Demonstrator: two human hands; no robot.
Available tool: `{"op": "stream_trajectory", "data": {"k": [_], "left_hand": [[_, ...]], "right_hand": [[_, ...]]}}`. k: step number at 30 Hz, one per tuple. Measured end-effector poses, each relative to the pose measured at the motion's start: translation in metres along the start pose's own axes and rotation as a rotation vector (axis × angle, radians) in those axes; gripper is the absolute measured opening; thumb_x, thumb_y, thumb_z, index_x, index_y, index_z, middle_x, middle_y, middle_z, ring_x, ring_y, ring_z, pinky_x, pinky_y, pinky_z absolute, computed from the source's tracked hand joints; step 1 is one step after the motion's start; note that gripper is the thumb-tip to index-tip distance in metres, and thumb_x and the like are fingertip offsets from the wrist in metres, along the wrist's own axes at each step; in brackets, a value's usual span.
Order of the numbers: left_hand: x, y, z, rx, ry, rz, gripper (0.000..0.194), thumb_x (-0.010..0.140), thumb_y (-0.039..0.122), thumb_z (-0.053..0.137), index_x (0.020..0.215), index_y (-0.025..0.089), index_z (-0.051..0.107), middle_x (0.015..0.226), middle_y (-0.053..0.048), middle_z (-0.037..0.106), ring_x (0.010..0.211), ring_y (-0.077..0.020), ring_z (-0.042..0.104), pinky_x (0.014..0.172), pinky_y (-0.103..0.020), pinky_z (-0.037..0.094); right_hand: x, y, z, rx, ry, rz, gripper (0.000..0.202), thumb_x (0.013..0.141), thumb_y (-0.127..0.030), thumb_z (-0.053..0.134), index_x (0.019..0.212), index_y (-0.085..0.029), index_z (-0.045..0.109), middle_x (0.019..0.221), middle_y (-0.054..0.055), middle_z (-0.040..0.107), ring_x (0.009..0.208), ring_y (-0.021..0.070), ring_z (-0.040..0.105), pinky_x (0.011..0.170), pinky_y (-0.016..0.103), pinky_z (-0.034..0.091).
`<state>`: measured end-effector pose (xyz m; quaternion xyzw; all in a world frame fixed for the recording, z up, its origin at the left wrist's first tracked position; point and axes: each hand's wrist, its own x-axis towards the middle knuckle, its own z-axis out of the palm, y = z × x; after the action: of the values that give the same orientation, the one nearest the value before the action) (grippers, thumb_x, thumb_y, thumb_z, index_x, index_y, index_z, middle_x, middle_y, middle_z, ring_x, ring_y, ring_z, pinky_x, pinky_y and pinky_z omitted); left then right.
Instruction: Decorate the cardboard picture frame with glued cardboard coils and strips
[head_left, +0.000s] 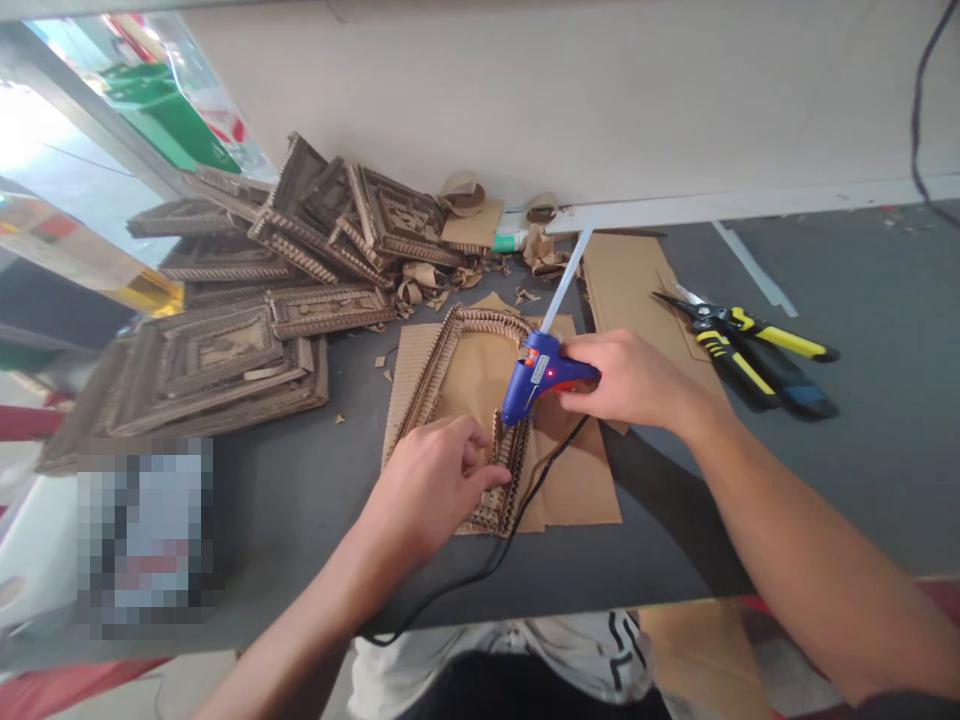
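Observation:
My right hand (626, 380) is wrapped round the handle of a blue hot glue gun (534, 375), whose red light is lit. A translucent glue stick (568, 275) sticks out of its back end. The nozzle points down at the right side of a corrugated cardboard frame (425, 390) with raised ridged walls. Over the frame's lower left, my left hand (431, 480) has its fingers curled, with thumb and fingertips closed on a corrugated cardboard strip (497, 437) along the inner right wall. Part of that strip is hidden by the thumb. Under the frame lies a flat cardboard sheet (581, 490).
Several ridged cardboard frames (225, 350) are piled at the left and back. Paper scraps (420, 285) lie beside them. Yellow-and-black snips (739, 335) rest at the right, near another cardboard sheet (630, 290). The gun's black cord (487, 575) runs across the table's front.

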<state>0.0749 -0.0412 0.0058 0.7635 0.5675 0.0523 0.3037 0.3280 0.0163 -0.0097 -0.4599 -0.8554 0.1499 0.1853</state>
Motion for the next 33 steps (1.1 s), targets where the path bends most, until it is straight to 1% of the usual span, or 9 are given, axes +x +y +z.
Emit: {"op": "stream_trajectory", "data": {"k": [5, 10, 16, 22, 26, 29, 31, 33], "left_hand": [[0.003, -0.001, -0.001, -0.016, -0.018, -0.013, 0.023, 0.080, 0.037, 0.080, 0.092, 0.020, 0.069, 0.079, 0.001, 0.069, 0.074, -0.0169, 0.064, 0.068, -0.028, 0.043], [0.005, -0.002, -0.001, -0.043, -0.049, -0.038, 0.023, 0.081, 0.038, 0.079, 0.094, 0.021, 0.070, 0.075, 0.002, 0.069, 0.072, -0.0167, 0.065, 0.065, -0.028, 0.042], [0.006, -0.003, -0.001, -0.040, -0.063, -0.025, 0.022, 0.082, 0.037, 0.078, 0.096, 0.022, 0.071, 0.073, 0.003, 0.069, 0.070, -0.0157, 0.065, 0.063, -0.027, 0.042], [0.006, -0.003, -0.003, -0.069, -0.064, -0.027, 0.024, 0.083, 0.041, 0.076, 0.097, 0.021, 0.072, 0.070, 0.003, 0.069, 0.068, -0.0158, 0.064, 0.064, -0.027, 0.042], [0.005, 0.001, -0.003, -0.041, -0.037, -0.046, 0.023, 0.089, 0.042, 0.068, 0.096, 0.021, 0.072, 0.071, 0.001, 0.070, 0.068, -0.0170, 0.065, 0.064, -0.028, 0.041], [0.005, 0.003, -0.002, -0.003, -0.010, -0.040, 0.019, 0.090, 0.039, 0.067, 0.093, 0.021, 0.072, 0.072, 0.001, 0.070, 0.069, -0.0175, 0.065, 0.063, -0.028, 0.041], [0.005, 0.004, -0.003, -0.012, 0.012, -0.038, 0.016, 0.090, 0.037, 0.066, 0.090, 0.022, 0.072, 0.072, 0.001, 0.071, 0.069, -0.0171, 0.065, 0.064, -0.028, 0.042], [0.006, 0.005, -0.003, -0.044, 0.029, -0.045, 0.016, 0.091, 0.034, 0.063, 0.086, 0.022, 0.072, 0.073, 0.001, 0.072, 0.068, -0.0163, 0.065, 0.065, -0.027, 0.044]], "right_hand": [[0.000, 0.001, 0.003, -0.013, -0.014, -0.015, 0.008, 0.076, -0.022, 0.060, 0.073, -0.022, 0.053, 0.074, -0.001, 0.060, 0.067, 0.0157, 0.053, 0.064, 0.028, 0.034], [0.000, 0.004, 0.003, -0.029, -0.042, -0.036, 0.001, 0.081, -0.021, 0.057, 0.080, -0.021, 0.058, 0.083, 0.002, 0.065, 0.072, 0.0175, 0.058, 0.066, 0.030, 0.036], [-0.001, 0.008, -0.001, -0.077, -0.032, -0.043, 0.009, 0.083, -0.018, 0.054, 0.088, -0.020, 0.062, 0.095, 0.004, 0.069, 0.079, 0.0197, 0.063, 0.068, 0.031, 0.038], [-0.002, 0.010, -0.004, -0.073, -0.036, -0.009, 0.011, 0.084, -0.019, 0.055, 0.092, -0.021, 0.062, 0.099, 0.005, 0.070, 0.082, 0.0214, 0.064, 0.068, 0.032, 0.040], [-0.002, 0.014, -0.005, -0.112, 0.031, 0.001, 0.012, 0.083, -0.018, 0.054, 0.092, -0.021, 0.062, 0.096, 0.006, 0.070, 0.080, 0.0218, 0.063, 0.069, 0.032, 0.040], [-0.002, 0.017, -0.005, -0.132, 0.075, 0.047, 0.006, 0.080, -0.020, 0.059, 0.085, -0.023, 0.061, 0.087, 0.004, 0.069, 0.075, 0.0211, 0.062, 0.064, 0.031, 0.038], [-0.001, 0.019, -0.004, -0.139, 0.114, 0.110, 0.007, 0.077, -0.025, 0.065, 0.080, -0.023, 0.060, 0.076, 0.003, 0.067, 0.067, 0.0202, 0.060, 0.061, 0.031, 0.035], [0.000, 0.021, -0.004, -0.135, 0.155, 0.193, 0.017, 0.075, -0.035, 0.072, 0.079, -0.023, 0.060, 0.066, 0.001, 0.062, 0.061, 0.0194, 0.056, 0.058, 0.030, 0.032]]}}
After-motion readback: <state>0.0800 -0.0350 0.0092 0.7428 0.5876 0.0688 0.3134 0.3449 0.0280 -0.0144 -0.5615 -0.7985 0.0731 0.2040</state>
